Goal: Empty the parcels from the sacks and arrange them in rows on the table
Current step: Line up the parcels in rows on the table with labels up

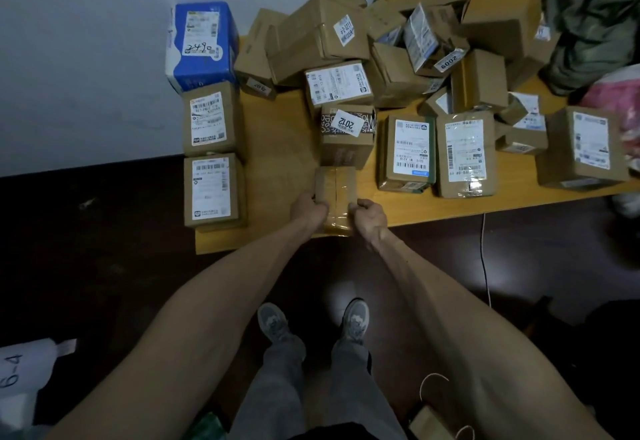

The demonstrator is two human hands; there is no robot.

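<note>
Parcel (335, 183) clamped at near end by left grip (309, 211) and right grip (371, 216), lined up on surface (277, 138) just before 2012 box (346, 150), likely extending that row.

The yellow wooden table (277, 134) stands against a pale wall. At 10 o'clock sits a blue box (202, 41), and two brown labelled boxes (207, 120) line up from it toward 8. A heap of cardboard boxes (398, 30) fills 12 to 2. At 6, on the front edge, lies a plain taped box (336, 183), and a row of labelled boxes (464, 153) runs toward 4.
</note>
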